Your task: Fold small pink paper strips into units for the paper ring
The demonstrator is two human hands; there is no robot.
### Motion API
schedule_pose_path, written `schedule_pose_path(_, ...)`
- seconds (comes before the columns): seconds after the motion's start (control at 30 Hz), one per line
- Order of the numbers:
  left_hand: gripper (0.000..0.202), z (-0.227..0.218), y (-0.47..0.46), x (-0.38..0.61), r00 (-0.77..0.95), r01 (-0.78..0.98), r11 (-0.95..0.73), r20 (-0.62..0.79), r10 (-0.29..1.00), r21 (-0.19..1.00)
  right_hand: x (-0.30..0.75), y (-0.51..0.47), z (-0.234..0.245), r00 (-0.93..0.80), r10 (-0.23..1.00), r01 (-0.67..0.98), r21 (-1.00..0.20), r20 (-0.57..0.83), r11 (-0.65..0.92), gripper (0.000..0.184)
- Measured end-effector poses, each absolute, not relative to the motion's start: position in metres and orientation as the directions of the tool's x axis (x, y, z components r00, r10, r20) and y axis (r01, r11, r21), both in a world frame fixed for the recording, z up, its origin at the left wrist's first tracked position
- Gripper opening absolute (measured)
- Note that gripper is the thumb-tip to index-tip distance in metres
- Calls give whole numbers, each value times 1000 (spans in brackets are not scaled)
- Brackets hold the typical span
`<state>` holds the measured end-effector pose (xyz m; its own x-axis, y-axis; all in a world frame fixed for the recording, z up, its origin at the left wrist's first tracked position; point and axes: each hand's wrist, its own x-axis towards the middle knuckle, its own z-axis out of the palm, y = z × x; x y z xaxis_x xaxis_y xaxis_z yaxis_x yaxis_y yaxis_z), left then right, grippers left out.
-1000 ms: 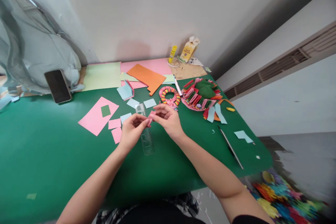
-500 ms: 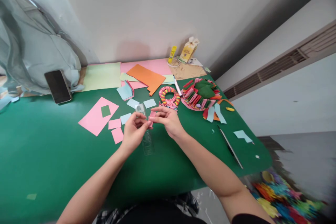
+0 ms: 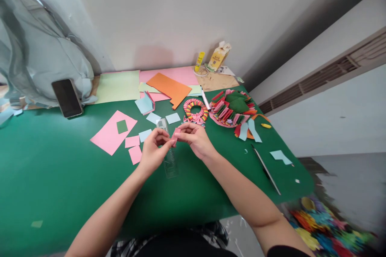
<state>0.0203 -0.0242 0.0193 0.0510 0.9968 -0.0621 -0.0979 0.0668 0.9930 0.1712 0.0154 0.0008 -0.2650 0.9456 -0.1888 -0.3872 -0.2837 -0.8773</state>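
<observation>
Over the green table (image 3: 60, 176), both my hands pinch one small folded pink paper piece (image 3: 175, 136). My left hand (image 3: 152, 151) grips it from the left with fingers curled. My right hand (image 3: 194, 138) holds its right end between thumb and fingers. A clear plastic ruler (image 3: 168, 156) lies flat on the table just below the hands. Small pink rectangles (image 3: 133, 147) and pale blue rectangles (image 3: 163, 119) lie to the left and behind. A ring of folded coloured paper (image 3: 195, 109) sits just beyond my right hand.
A fan-shaped pile of folded red, pink and green pieces (image 3: 233, 107) lies at the right. Coloured sheets (image 3: 169, 84), a glue stick (image 3: 199, 61) and a small carton (image 3: 218, 55) stand by the wall. A phone (image 3: 66, 98) leans on a grey bag (image 3: 36, 56). A thin blade-like tool (image 3: 266, 169) lies near the right edge.
The hands have stayed in place and kept working the pink piece; the fingers have shifted a little and the piece now sits tighter between them.
</observation>
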Motion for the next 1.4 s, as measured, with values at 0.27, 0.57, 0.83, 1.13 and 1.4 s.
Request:
schedule_pose_path(0.27,26,19,-24,21,83,-98,57,-49,995,994,172,17,3,-329,898,-462,-779,-293,-423,33)
schedule_pose_path(0.57,30,19,-22,20,102,-103,104,-93,990,989,170,16,2,-325,915,-436,-820,-240,-370,30)
schedule_pose_path(0.83,40,16,-21,22,68,-143,185,-176,982,972,165,12,3,-325,941,-275,-942,-97,-192,26)
schedule_pose_path(1.13,36,17,-25,24,57,-160,151,-143,988,976,170,12,5,-215,976,-233,-968,-39,-90,28)
schedule_pose_path(1.4,28,9,-34,33,195,-19,178,-171,966,984,205,45,9,143,989,-284,-959,-22,20,31)
